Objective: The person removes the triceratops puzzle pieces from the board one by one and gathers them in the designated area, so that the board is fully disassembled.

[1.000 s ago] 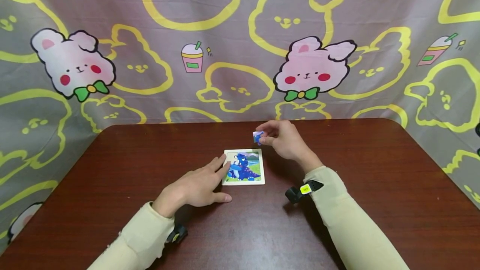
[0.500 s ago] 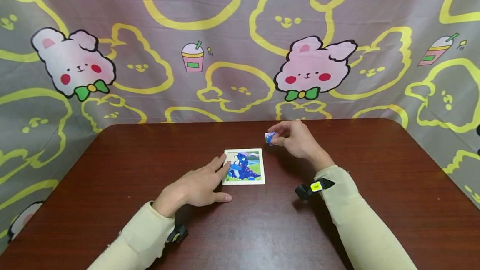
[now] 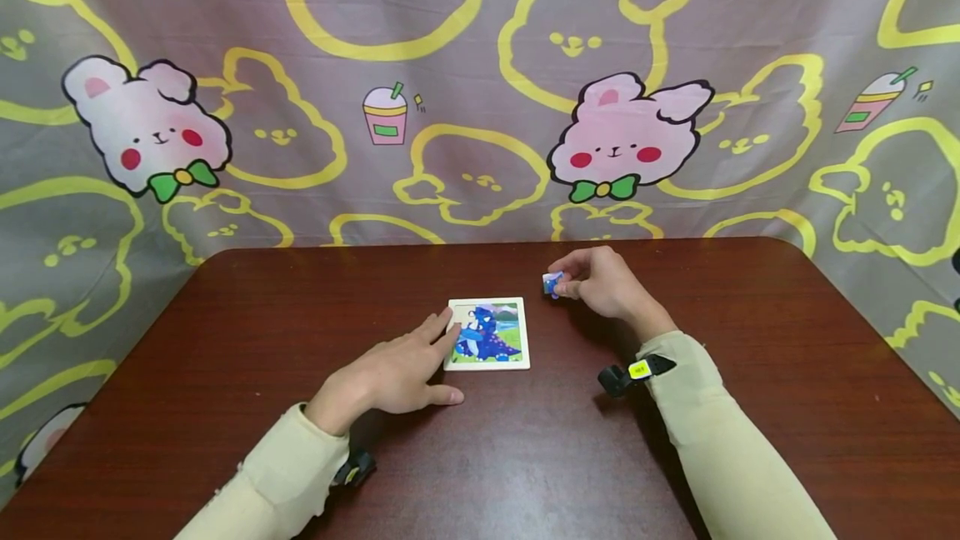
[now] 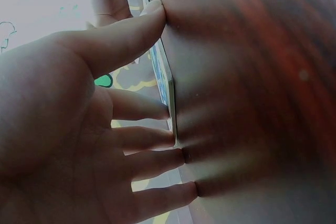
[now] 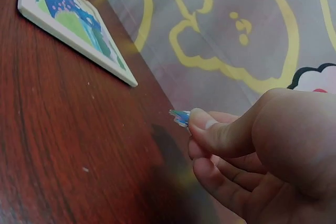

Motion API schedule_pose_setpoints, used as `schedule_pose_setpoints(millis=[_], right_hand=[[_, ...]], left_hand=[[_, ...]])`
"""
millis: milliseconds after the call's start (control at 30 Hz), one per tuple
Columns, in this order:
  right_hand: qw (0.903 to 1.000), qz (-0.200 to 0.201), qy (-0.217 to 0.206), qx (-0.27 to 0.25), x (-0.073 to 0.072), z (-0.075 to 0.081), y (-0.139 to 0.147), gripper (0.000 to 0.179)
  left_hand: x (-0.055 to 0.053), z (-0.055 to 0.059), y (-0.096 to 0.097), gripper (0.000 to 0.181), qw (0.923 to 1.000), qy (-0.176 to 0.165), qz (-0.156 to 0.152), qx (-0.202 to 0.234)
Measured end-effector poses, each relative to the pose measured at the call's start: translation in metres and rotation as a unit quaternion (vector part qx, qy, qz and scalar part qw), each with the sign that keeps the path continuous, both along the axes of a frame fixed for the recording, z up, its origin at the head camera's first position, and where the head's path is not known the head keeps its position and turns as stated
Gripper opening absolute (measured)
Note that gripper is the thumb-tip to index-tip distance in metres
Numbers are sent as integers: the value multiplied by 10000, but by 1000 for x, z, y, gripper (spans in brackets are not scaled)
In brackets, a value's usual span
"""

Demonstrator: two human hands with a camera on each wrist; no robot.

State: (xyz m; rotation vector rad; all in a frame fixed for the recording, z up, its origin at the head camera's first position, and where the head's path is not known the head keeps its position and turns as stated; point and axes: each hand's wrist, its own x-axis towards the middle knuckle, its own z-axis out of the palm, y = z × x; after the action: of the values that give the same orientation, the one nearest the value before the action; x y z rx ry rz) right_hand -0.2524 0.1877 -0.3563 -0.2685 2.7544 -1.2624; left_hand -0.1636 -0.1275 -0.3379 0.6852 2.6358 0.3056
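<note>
A square jigsaw puzzle (image 3: 491,344) in a pale frame lies mid-table, showing a blue dinosaur; its upper left corner is bare board. My left hand (image 3: 397,369) is spread at the puzzle's left side, with fingertips on the frame's edge and the thumb on the table. Between thumb and fingers, my right hand (image 3: 607,283) pinches a small blue jigsaw piece (image 3: 552,283) to the right of the puzzle. In the right wrist view the same piece (image 5: 181,117) juts out past the thumb tip, close over the tabletop.
The dark red-brown wooden table (image 3: 225,340) reaches back to a printed cloth curtain (image 3: 480,90) with cartoon bunnies. Black straps with a yellow label circle both wrists, the right strap (image 3: 633,372) hanging near the table.
My right hand has carried the jigsaw piece to the right, away from the puzzle, and slightly lower in the view. My left hand has stayed in place.
</note>
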Motion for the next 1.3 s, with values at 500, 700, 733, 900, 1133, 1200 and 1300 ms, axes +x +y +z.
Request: schedule_pose_setpoints(millis=[500,700,733,900,1133,1200,1300], right_hand=[[9994,100,131,316,-1,-10,-7,21],[9990,79,121,431,0,-9,-9,21],[9989,79,106,444,0,-9,-9,21],[9985,75,37,540,0,-8,-12,20],[9982,57,-115,594,1,-6,-13,19],[9982,27,-137,589,2,-6,-12,19],[9982,52,-171,567,3,-6,-12,21]], left_hand=[[0,1,-1,93,10000,21,14,-15],[1,1,-1,93,10000,26,8,-33],[1,1,-1,93,10000,25,5,-31],[1,2,-1,92,10000,14,12,-16],[0,2,-1,92,10000,8,-4,-38],[0,2,-1,92,10000,5,-21,-38],[1,1,-1,92,10000,5,-9,-64]])
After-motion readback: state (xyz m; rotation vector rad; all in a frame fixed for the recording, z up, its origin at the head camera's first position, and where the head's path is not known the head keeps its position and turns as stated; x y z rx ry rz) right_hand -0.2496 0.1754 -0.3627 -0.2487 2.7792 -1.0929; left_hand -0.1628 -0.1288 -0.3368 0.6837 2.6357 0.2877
